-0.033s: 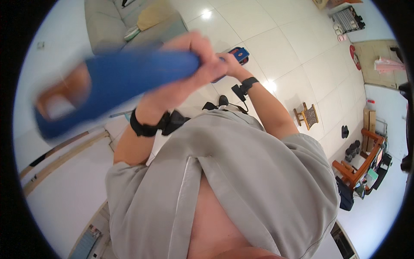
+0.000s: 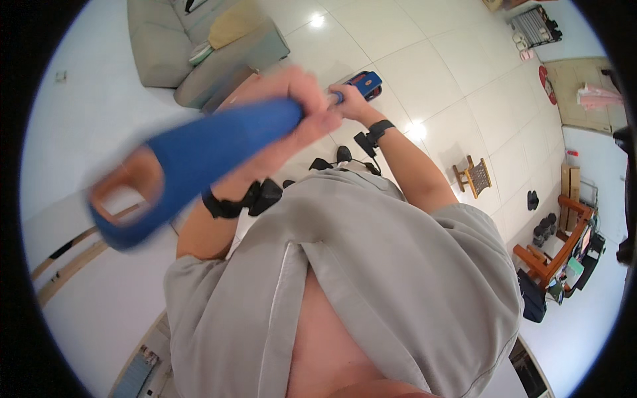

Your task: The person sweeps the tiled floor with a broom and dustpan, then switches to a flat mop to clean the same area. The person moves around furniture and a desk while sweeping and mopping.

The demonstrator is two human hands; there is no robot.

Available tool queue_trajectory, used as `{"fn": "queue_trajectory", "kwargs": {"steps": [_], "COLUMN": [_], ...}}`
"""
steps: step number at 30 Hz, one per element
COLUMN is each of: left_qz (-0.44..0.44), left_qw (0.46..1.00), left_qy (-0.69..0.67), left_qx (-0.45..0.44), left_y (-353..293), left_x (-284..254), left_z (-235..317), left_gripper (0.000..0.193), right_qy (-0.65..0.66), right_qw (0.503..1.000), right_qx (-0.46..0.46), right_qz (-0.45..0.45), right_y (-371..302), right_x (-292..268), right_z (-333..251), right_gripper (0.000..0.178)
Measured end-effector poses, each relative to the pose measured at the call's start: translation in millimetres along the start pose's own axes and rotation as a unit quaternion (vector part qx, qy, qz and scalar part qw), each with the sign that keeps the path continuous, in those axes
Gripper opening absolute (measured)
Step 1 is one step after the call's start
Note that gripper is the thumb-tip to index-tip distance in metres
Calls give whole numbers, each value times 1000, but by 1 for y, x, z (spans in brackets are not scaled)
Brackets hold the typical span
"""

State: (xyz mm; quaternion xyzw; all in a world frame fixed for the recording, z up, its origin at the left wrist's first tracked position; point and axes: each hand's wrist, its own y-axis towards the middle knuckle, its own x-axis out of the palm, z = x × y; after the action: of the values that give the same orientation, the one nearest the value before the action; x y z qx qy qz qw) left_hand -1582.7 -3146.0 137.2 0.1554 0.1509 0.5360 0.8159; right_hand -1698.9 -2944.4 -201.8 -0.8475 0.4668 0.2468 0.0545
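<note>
A long blue tool [image 2: 225,136] with an open loop at each end runs slantwise in front of me. Its large near end is blurred, and the loop there has an orange-brown inner edge. My left hand [image 2: 302,99] wraps round the blue body just behind this end. Farther off, my right hand [image 2: 353,105] is closed round the thinner part next to the smaller far end. A short pale length of shaft shows between the two hands. What kind of tool it is, I cannot make out. Both wrists wear black straps with small black devices.
A grey sofa [image 2: 156,40] with a yellowish cloth [image 2: 235,25] stands at the far left. On the tiled floor to the right are a small woven stool [image 2: 475,176] and dark slippers [image 2: 533,200]. A wooden desk [image 2: 554,262] with things on it is farther right.
The near end of the blue tool has swung down and a little to the right. My left hand has dropped slightly with it, while my right hand has barely moved.
</note>
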Motion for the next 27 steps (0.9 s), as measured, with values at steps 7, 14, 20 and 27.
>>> {"fn": "queue_trajectory", "kwargs": {"steps": [7,14,20,27], "left_qz": [3,-20,3,7], "left_qw": [996,994,991,989], "left_qy": [-12,28,3,13], "left_qx": [-88,-104,-137,-147], "left_y": [-5,3,0,-29], "left_x": [31,43,34,20], "left_z": [-54,-86,-107,-90], "left_gripper": [28,32,32,31], "right_qy": [58,20,61,341], "right_qw": [997,996,986,850], "right_qx": [40,86,155,395], "right_qz": [22,0,-15,-67], "right_y": [-24,-38,-25,-27], "right_x": [31,37,60,65], "right_z": [64,100,148,117], "right_gripper": [20,30,44,49]}}
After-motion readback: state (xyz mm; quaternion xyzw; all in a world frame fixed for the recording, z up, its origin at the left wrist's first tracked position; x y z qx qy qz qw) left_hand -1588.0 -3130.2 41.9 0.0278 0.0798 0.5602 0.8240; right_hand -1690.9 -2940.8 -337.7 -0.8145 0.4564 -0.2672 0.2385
